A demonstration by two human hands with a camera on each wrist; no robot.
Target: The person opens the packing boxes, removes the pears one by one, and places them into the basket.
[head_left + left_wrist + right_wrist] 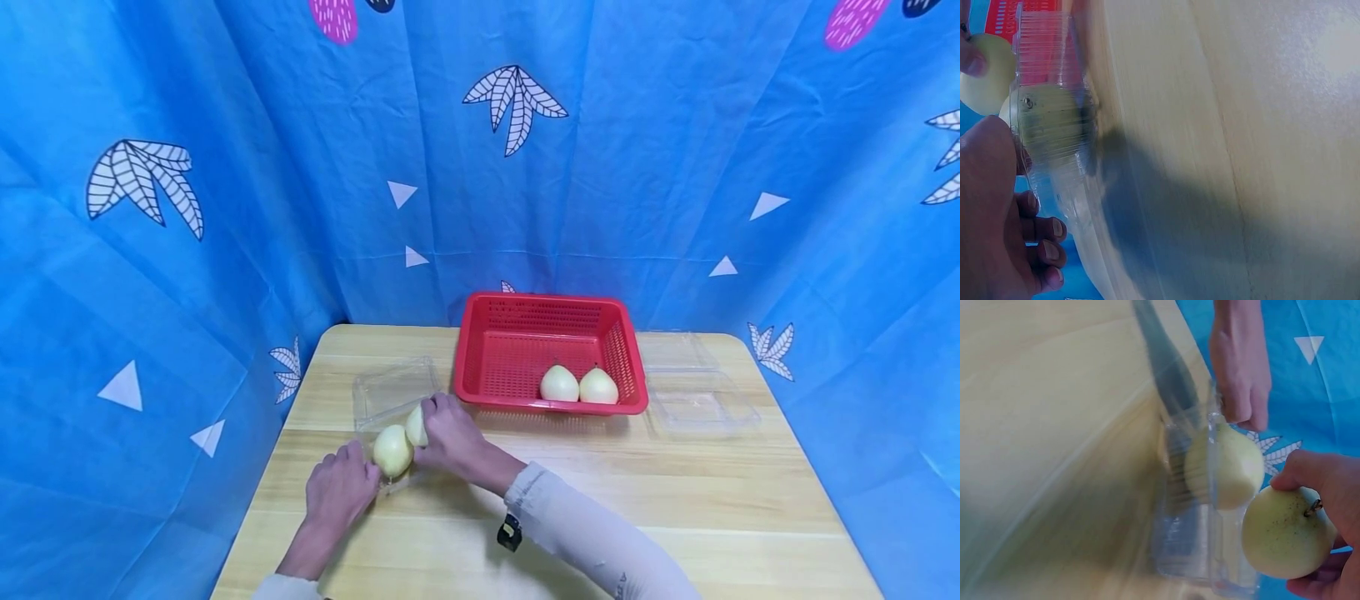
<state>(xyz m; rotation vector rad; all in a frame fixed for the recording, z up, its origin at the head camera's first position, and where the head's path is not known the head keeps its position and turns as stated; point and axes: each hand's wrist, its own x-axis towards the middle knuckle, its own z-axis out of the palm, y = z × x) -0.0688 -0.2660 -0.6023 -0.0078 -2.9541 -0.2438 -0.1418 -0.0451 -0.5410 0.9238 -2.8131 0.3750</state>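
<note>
My right hand (452,433) grips a pale yellow pear (1286,534), thumb on one side and fingers beneath, above the right part of a clear plastic clamshell box (1182,547). Another pear (392,452) sits in the left part of that box, close beside the held one. At the box's near left end, my left hand (341,487) holds its edge; the left wrist view shows the thumb at the wall and the other fingers curled. The box's clear lid (397,390) lies folded back, away from me.
A red plastic basket (551,407) stands at the back of the wooden table (622,492), with two pears (559,384) inside. To its right lies another clear clamshell box (701,408), opened out. Blue patterned curtains (600,167) surround the table on the back and sides.
</note>
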